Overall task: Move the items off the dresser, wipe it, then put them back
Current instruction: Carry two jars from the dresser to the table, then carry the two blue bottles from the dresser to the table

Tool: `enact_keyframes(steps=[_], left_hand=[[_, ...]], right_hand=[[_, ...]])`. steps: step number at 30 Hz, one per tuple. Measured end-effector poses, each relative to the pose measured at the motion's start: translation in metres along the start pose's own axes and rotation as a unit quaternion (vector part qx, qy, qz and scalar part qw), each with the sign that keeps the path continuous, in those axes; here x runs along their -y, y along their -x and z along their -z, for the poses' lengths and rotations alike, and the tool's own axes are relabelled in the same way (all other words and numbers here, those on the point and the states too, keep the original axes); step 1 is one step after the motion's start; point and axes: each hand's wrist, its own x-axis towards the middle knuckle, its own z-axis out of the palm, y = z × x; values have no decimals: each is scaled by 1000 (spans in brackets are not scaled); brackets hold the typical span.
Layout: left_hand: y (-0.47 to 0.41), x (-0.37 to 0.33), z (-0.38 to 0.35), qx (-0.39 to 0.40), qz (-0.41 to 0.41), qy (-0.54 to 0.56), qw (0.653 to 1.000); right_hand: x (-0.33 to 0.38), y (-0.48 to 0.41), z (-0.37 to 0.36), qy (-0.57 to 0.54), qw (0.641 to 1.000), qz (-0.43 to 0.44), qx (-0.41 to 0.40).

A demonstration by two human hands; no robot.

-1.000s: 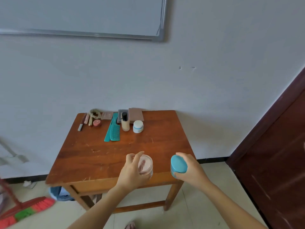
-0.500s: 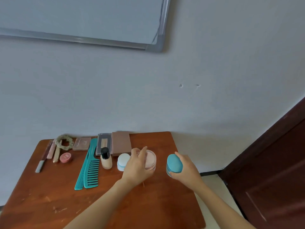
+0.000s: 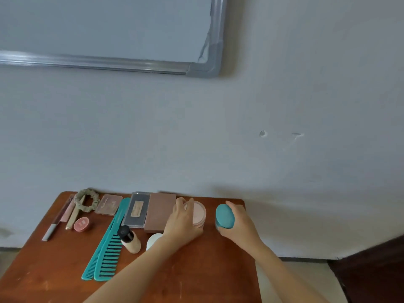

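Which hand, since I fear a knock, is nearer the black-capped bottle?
Left. The left hand grips the pink jar to the right of the black-capped bottle; the right hand holds the teal-lidded jar farther right.

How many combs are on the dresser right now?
2. Both are teal and lie side by side, left of centre: the left comb on the outside, the wide-toothed comb next to the small bottle. None seems hidden.

- We see a pink jar [image 3: 200, 214], upright at the dresser [image 3: 207, 270] back edge.
- We see a teal-lidded jar [image 3: 224, 216] near the dresser's back right corner.
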Motion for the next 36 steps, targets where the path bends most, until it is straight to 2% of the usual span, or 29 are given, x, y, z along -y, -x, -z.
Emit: enact_keyframes(steps=[9,15,20,24,29,32,36], left_hand=[[-33,5,-7,-6,55,-41,998],[-36,6,-11,-1,59,-37,998],[-34,5,-12,11,52,-43,998],[-28,1,-9,28,47,-95,994],[-12,-8,2,15,-5,-176,984],[1,-14,8,6,-70,-180,981],[21,-22,8,32,-172,-180,968]], right_hand=[[-13,-59,-20,-32,998,54,16],[-17,-64,-22,-31,998,49,32],[-15,-61,-21,-1,998,48,39],[-8,-52,-9,79,995,45,26],[-6,-19,12,164,986,26,-1],[-6,6,21,195,981,-4,-17],[3,50,26,220,972,-72,-37]])
